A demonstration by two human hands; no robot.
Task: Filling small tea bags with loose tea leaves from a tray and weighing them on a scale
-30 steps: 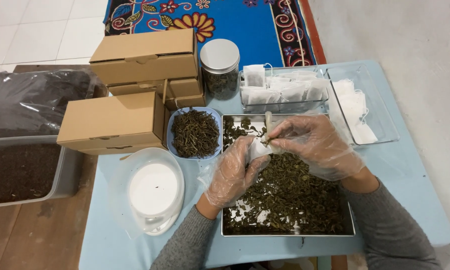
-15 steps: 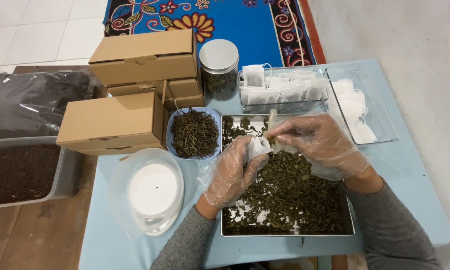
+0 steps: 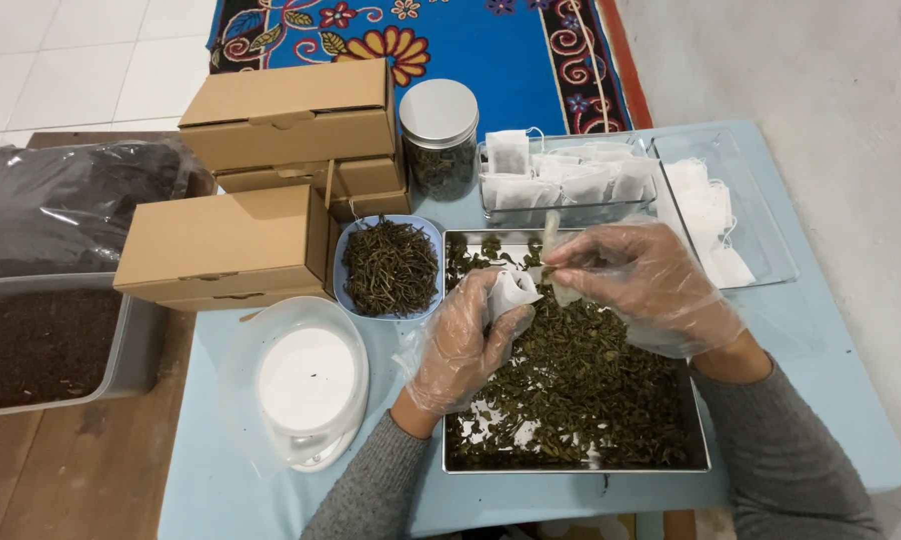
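The light blue surface (image 3: 821, 400) carries a steel tray (image 3: 576, 466) of dark loose leaves at 6 o'clock. Cardboard boxes (image 3: 226, 240) stand at 10 o'clock, with a white round scale (image 3: 306, 380) under plastic at 8 o'clock and a blue bowl (image 3: 391, 268) of leaves beside the tray. Over the tray, the gloved left hand (image 3: 461, 345) has its grip closed on a small white filter bag (image 3: 512, 292). The gloved right hand (image 3: 646, 280) pinches a pale scoop (image 3: 550, 232) at the bag's mouth.

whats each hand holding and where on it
Left hand grips a small white tea bag by its lower body; right hand pinches a small scoop at its handle.
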